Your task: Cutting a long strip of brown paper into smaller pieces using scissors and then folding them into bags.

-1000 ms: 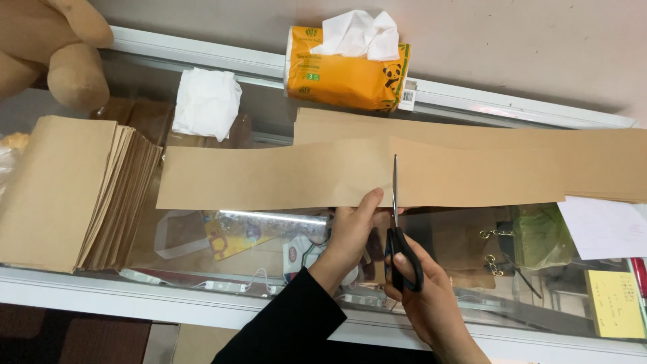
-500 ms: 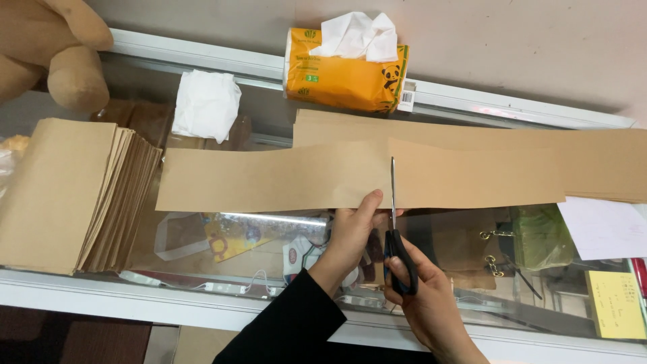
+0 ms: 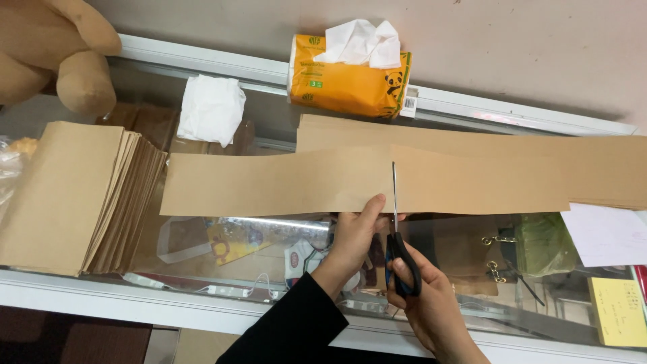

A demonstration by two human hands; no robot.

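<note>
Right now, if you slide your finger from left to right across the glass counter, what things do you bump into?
Stack of brown paper sheets → crumpled white tissue → orange tissue pack → left hand pinching the long brown paper strip → scissors in the right hand → yellow note.

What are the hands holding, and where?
The left hand pinches the brown paper strip at its lower edge; the right hand holds the scissors by the handles.

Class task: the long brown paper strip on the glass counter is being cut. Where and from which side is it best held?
Pinch the paper strip at its near edge just left of the scissors, from the near side, as the left hand does: it overhangs there.
</note>
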